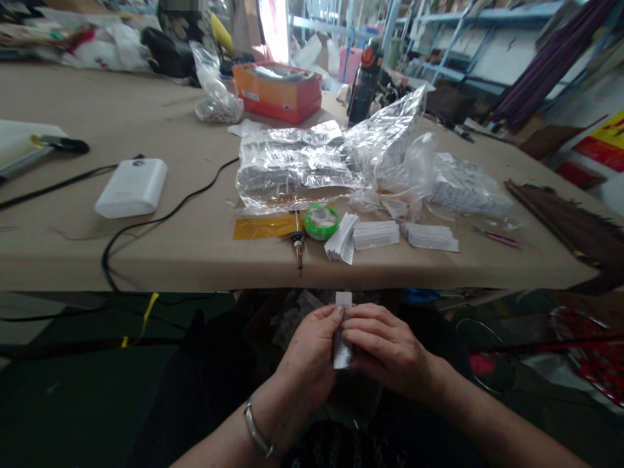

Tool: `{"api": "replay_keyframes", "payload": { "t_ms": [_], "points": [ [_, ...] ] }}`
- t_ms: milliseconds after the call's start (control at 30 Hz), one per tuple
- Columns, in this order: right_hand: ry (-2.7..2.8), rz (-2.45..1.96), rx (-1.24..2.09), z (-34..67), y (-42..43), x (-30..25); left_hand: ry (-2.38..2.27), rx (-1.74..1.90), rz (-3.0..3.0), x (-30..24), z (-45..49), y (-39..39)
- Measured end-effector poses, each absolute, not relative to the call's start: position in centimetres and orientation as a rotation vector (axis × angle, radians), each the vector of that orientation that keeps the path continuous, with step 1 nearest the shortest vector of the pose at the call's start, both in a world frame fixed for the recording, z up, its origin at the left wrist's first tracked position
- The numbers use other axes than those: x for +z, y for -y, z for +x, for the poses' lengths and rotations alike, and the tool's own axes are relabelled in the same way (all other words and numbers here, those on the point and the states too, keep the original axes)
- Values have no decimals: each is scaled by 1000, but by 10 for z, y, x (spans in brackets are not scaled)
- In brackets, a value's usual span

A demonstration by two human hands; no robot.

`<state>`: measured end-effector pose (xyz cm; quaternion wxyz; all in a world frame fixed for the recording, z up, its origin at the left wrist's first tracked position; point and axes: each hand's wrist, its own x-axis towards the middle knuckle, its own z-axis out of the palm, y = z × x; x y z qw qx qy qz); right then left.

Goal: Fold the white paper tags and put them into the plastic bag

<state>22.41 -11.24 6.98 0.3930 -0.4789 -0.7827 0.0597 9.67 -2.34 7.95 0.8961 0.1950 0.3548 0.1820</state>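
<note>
Below the table's front edge, both my hands meet around a narrow whitish strip, like a label or small packet (pixel 343 354). My left hand (pixel 312 344) has its thumb pressed on the strip's left side. The fingers of my right hand (pixel 385 341) curl over its right side. The strip's ends show above and below the fingers. On the table ahead lie a fanned stack of white printed labels (pixel 341 238), a second stack (pixel 376 234) and a third stack (pixel 429 236). A green round tin (pixel 321 222) with whitish contents sits beside them.
A soldering-iron-like tool (pixel 298 247) points at the table edge, over amber tape (pixel 263 228). Behind are clear plastic bags (pixel 297 162), an orange box (pixel 277 94) and a dark bottle (pixel 363 88). Left lies a white power bank (pixel 132 188) with black cable; right, small scissors (pixel 497 237).
</note>
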Motion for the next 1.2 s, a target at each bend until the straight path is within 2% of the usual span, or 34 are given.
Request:
{"api": "replay_keyframes", "payload": {
  "t_ms": [133, 300, 367, 467, 733, 833, 900, 1067, 1200],
  "points": [
    [1426, -1312, 438, 233, 113, 69, -755, 246, 469, 89, 88, 26],
    [950, -885, 1481, 245, 96, 62, -672, 162, 548, 96, 81, 33],
    [904, -721, 1652, 245, 89, 59, -652, 135, 568, 97, 80, 35],
    [888, -625, 1709, 242, 83, 53, -667, 116, 590, 96, 79, 37],
    [748, -637, 1747, 235, 82, 48, -678, 132, 624, 89, 78, 36],
    [791, -726, 1669, 232, 85, 56, -676, 136, 633, 89, 77, 35],
    [904, -864, 1484, 229, 89, 63, -680, 153, 634, 88, 76, 34],
    [1467, -1396, 665, 222, 97, 82, -657, 218, 624, 83, 73, 32],
    [1646, -1507, 456, 217, 99, 86, -661, 239, 629, 81, 73, 31]
  ]
}}
